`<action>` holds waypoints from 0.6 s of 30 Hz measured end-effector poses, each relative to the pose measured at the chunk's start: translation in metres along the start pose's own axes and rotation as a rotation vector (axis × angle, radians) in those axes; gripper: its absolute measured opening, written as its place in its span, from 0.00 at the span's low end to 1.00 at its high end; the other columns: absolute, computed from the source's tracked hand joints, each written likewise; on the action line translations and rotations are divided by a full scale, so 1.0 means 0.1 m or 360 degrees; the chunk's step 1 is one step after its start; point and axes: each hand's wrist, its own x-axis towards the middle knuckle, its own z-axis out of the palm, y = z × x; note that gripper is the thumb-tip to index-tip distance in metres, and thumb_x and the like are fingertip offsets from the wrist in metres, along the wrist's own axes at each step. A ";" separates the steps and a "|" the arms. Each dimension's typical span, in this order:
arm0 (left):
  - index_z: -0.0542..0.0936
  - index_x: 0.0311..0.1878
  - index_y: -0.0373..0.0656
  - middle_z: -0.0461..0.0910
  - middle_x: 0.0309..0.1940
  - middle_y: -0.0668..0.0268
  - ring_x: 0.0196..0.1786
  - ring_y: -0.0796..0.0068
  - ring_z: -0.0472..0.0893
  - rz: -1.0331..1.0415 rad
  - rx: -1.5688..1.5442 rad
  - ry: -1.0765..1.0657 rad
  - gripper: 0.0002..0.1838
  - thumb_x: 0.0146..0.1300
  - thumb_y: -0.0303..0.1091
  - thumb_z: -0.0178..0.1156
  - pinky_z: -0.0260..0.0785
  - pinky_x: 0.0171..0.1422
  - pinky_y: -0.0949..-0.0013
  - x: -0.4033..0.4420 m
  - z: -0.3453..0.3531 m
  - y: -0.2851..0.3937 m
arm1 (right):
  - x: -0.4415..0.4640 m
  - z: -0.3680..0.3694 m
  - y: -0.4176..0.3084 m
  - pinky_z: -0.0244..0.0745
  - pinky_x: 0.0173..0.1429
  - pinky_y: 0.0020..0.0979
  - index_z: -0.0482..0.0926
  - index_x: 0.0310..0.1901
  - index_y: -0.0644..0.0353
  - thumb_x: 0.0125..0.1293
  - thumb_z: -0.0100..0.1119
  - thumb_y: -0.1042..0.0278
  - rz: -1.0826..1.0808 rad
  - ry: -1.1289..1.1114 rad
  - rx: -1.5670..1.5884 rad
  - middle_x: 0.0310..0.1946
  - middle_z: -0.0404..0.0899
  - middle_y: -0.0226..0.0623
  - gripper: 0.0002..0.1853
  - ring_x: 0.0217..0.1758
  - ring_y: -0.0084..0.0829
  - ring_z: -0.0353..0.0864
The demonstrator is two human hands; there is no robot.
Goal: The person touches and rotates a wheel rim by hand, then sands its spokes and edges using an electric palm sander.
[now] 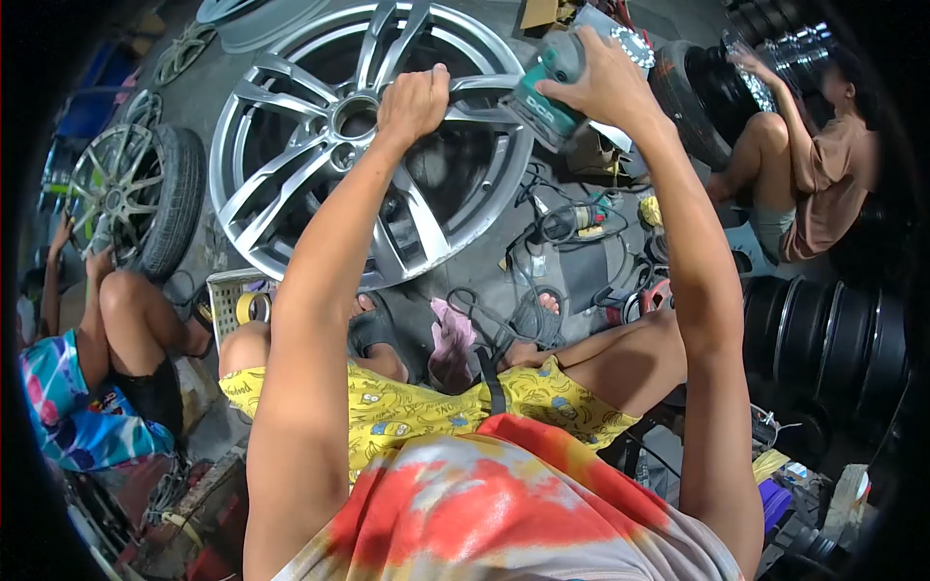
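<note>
A large silver alloy wheel (pixel 254 233) with split spokes lies before me, its face toward me. My left hand (pixel 415 105) is closed on a spoke beside the wheel's hub; the fingertips are hidden beneath it. In my right hand (pixel 610 81) is a green DCA power sander (pixel 545 105), gripped over its top. The sander is at the wheel's right outer edge, over the end of a spoke. Whether its pad touches the metal I cannot tell.
Tangled cables and another power tool (pixel 584 219) lie on the floor right of my feet, near a pink cloth (pixel 451 334). A white basket (pixel 225 300) holds tape rolls. Co-workers sit left (pixel 87 378) and right (pixel 823 174). Black rims (pixel 823 334) are stacked at right.
</note>
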 end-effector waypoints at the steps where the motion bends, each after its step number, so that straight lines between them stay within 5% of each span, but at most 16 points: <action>1: 0.88 0.34 0.35 0.87 0.37 0.41 0.44 0.31 0.86 0.0103 0.0028 0.0017 0.33 0.80 0.49 0.40 0.77 0.57 0.40 0.00 0.04 -0.07 | -0.01 -0.02 0.04 0.79 0.64 0.56 0.76 0.68 0.60 0.53 0.81 0.37 -0.0067 -0.0010 0.0152 0.56 0.81 0.66 0.48 0.59 0.65 0.84; 18: 0.87 0.31 0.33 0.85 0.35 0.38 0.43 0.31 0.85 -0.0027 -0.0066 0.0039 0.35 0.81 0.49 0.40 0.77 0.56 0.39 -0.05 -0.01 0.08 | 0.09 0.13 0.45 0.78 0.67 0.51 0.75 0.70 0.55 0.51 0.81 0.35 -0.0212 -0.0023 0.0236 0.52 0.85 0.58 0.49 0.59 0.60 0.85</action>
